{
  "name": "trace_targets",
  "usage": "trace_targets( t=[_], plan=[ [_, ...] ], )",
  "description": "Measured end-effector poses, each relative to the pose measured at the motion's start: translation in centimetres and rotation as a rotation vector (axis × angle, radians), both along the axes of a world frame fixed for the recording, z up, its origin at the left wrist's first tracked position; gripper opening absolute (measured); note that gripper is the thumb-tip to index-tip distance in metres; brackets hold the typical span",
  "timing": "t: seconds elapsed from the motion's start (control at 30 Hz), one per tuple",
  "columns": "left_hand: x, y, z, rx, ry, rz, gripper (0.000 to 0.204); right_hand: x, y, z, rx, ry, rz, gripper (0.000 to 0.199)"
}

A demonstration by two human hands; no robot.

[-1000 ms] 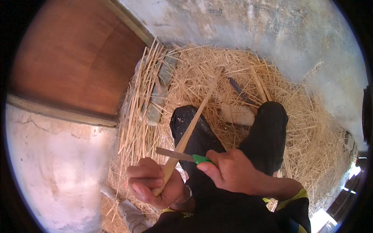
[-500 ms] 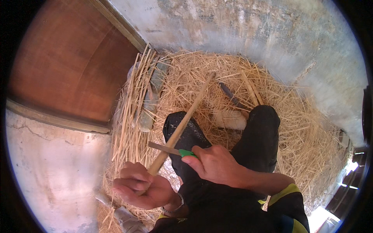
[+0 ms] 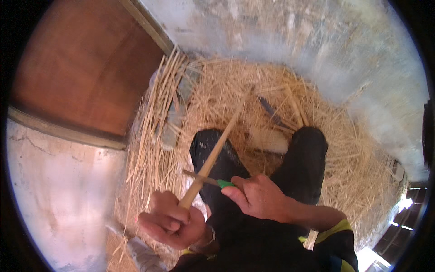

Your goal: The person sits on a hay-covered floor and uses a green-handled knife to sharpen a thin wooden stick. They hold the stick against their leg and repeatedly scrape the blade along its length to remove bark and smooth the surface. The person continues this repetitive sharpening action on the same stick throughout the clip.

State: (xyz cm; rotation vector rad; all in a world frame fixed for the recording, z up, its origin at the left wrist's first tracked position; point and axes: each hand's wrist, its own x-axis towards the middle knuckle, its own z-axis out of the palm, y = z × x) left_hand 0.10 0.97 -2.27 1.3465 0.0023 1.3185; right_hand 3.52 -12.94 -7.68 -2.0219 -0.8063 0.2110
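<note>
My left hand (image 3: pixel 174 220) is closed round the near end of a long pale stick (image 3: pixel 222 140), which looks like bamboo. The stick slants away from me over my left thigh toward the straw. In my right hand (image 3: pixel 262 198) is a knife with a green handle (image 3: pixel 225 183), my thumb stretched along it. Its narrow blade points left and crosses the stick just ahead of my left fingers. The far tip of the blade shows beyond the stick's left side.
Loose straw (image 3: pixel 353 149) covers the floor. Ahead lie a dark blade-like tool (image 3: pixel 271 111), pale split pieces (image 3: pixel 293 105) and a light block (image 3: pixel 272 140). A bundle of thin strips (image 3: pixel 152 109) lies at left, near a brown panel (image 3: pixel 86 68) and plastered wall (image 3: pixel 63 195).
Both hands have shifted slightly right and down together. The knife still crosses the stick, its blade now closer to my left fingers with less of it showing past the stick.
</note>
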Motion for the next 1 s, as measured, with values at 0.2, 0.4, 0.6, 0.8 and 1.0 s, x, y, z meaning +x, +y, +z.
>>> trace_targets(
  t=[0.2,0.4,0.6,0.8,1.0],
  plan=[
    [0.9,0.6,-0.3,-0.076,-0.055,0.037,0.038,1.9,0.6,-2.9,-0.157,0.08,-0.112,0.046],
    [0.4,1.7,-0.4,-0.121,-0.057,-0.065,0.038,3.8,1.2,-3.8,-0.255,0.197,-0.185,0.051],
    [-0.2,1.4,-0.4,-0.157,-0.031,-0.066,0.039,1.4,1.2,-0.1,-0.089,0.063,-0.001,0.06],
    [1.6,1.4,0.0,-0.114,-0.031,0.194,0.041,1.8,1.4,0.2,-0.112,0.108,0.003,0.04],
    [1.0,0.5,0.6,-0.153,0.036,0.219,0.036,0.8,3.0,-0.7,-0.095,0.072,-0.19,0.049]
  ],
)
